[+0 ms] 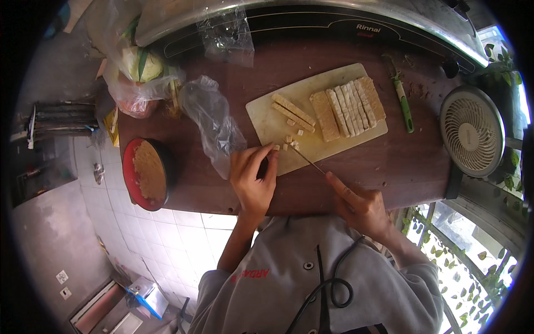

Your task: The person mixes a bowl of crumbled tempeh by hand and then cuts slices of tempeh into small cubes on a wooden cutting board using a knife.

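Note:
My left hand pinches a small tempeh piece between thumb and fingertips at the near left edge of the cutting board. In my right hand is a thin-bladed knife, its tip among several small tempeh cubes; its handle is hidden by the hand. Two tempeh strips lie on the board's left half, side by side. On the right half stands a row of upright tempeh slices, with a wider slice at each end.
A red-and-black bowl of brown paste or powder sits left. Plastic bags and bagged vegetables lie behind it. Right are a green-handled peeler or knife and a round fan. A Rinnai gas stove borders the table's far side.

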`<act>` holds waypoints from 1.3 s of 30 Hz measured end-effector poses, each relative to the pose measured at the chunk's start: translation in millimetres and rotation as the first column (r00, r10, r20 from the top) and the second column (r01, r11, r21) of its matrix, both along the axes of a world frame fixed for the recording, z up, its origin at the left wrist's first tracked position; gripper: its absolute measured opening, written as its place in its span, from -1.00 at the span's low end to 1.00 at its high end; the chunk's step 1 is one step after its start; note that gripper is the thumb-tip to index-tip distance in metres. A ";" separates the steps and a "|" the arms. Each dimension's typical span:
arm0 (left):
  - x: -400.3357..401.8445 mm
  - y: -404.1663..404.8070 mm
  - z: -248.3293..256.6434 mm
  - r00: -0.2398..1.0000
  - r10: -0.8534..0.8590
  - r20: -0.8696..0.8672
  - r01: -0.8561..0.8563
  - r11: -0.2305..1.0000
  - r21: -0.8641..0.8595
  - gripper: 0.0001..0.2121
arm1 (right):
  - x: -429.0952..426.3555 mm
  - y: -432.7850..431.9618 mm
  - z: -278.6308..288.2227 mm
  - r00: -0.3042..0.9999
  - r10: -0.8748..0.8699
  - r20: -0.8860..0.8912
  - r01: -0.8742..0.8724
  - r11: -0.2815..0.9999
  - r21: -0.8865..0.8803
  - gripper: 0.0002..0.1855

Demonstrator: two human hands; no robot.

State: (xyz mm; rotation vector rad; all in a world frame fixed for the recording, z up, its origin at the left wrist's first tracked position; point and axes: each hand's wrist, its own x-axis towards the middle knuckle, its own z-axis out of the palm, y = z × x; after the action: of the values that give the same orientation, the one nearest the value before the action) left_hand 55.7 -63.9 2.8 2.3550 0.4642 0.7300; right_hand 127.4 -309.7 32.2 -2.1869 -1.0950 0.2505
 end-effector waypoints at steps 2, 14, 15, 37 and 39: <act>4.6 3.2 1.4 0.998 -0.060 0.013 0.060 0.998 0.031 -0.74 | 6.6 1.9 0.0 0.999 -0.025 0.028 0.024 0.999 0.039 -0.28; 32.0 5.4 28.5 0.936 -0.342 -0.085 0.352 0.912 0.212 -0.73 | 30.2 -8.1 -2.5 0.974 0.079 0.212 -0.068 0.996 -0.061 -0.28; 30.6 7.2 27.5 0.935 -0.346 -0.076 0.354 0.916 0.186 -0.74 | 31.1 -9.3 -2.7 0.979 0.074 0.192 -0.072 0.997 -0.013 -0.28; 79.7 45.8 40.3 0.867 -0.385 -0.317 0.479 0.817 0.320 -0.81 | 25.5 -27.7 -2.0 0.904 0.220 -0.367 -0.199 0.975 0.095 -0.31; 83.8 48.7 45.0 0.850 -0.391 -0.352 0.503 0.802 0.322 -0.79 | 24.5 -21.7 -1.4 0.908 0.212 -0.362 -0.204 0.977 0.061 -0.30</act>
State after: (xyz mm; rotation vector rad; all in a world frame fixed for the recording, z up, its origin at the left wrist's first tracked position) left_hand 139.5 -15.2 47.8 2.8178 -0.1772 0.2904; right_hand 151.9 -331.4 30.8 -1.8994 -1.1053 0.7094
